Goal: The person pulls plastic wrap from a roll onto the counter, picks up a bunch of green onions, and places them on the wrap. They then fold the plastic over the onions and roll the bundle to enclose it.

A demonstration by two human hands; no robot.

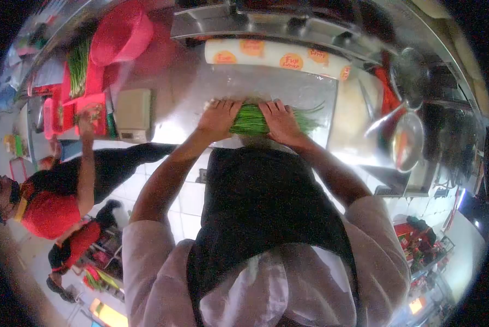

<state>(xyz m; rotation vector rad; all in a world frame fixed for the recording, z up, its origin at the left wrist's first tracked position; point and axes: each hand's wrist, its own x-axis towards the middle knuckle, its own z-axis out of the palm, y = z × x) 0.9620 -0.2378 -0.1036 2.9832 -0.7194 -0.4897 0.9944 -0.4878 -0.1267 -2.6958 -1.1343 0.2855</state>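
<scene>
A bundle of long thin green stalks [250, 121] lies crosswise on the metal counter [228, 82], close to its front edge. My left hand [219, 117] rests over the bundle's left end, where paler tips show, and my right hand [280, 121] presses on its right part. Both hands have their fingers wrapped over the stalks, thumbs toward the middle. Loose thin green ends [311, 110] fan out to the right of my right hand. Behind the bundle lies a long roll of clear film [272, 53] with orange labels.
At left, a co-worker in red [51, 215] reaches over red cutting boards [97, 101] beside a knife, more green stalks [78, 68] and a pink basin [122, 35]. A scale [134, 111] stands between us. Right are a pale board [356, 109] and metal ladles [407, 141].
</scene>
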